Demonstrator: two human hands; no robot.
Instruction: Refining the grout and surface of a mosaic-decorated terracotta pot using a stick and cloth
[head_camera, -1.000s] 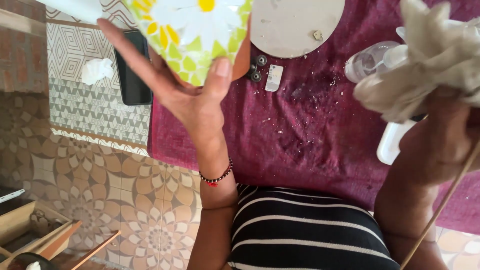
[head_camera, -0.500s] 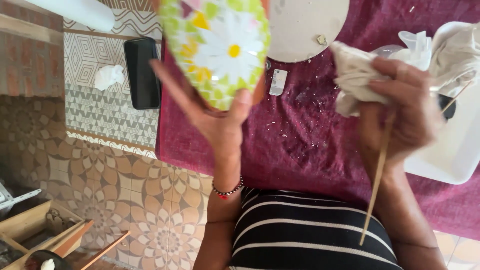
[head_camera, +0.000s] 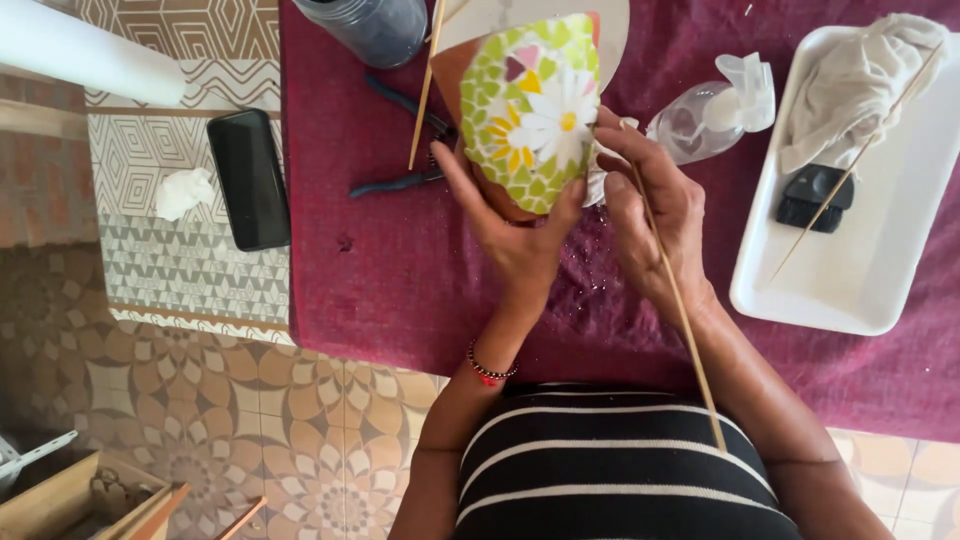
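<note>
- The left hand (head_camera: 515, 235) is closed around a clay pot (head_camera: 530, 110) covered in a mosaic of green tiles with a white daisy; thumb on one side, fingers wrapped round the other, palm under the base.
- The pot is held above the maroon cloth (head_camera: 400, 270) that covers the table, tilted so the daisy faces the viewer.
- The right hand (head_camera: 655, 215) pinches a thin wooden stick (head_camera: 680, 310) that runs back along the forearm toward the striped shirt (head_camera: 620, 470); its fingertips press against the pot's right edge, with a bit of white cloth (head_camera: 597, 180) bunched between fingers and pot.
- A red and black beaded bracelet (head_camera: 488, 368) sits on the left wrist.
- Behind the pot: a second wooden stick (head_camera: 425, 90), dark-handled pliers (head_camera: 400, 180) lying on the maroon cloth, a dark jar (head_camera: 375, 28) and a pale round plate (head_camera: 610, 30).
- To the right of the hands: a clear spray bottle (head_camera: 700, 125) on its side, then a white tray (head_camera: 860, 290) holding a crumpled rag (head_camera: 850, 90), a small black block (head_camera: 815, 198) and another stick (head_camera: 850, 165).
- To the left, off the maroon cloth: a black phone (head_camera: 248, 178) and a crumpled tissue (head_camera: 183, 192) on a patterned surface (head_camera: 170, 290).
</note>
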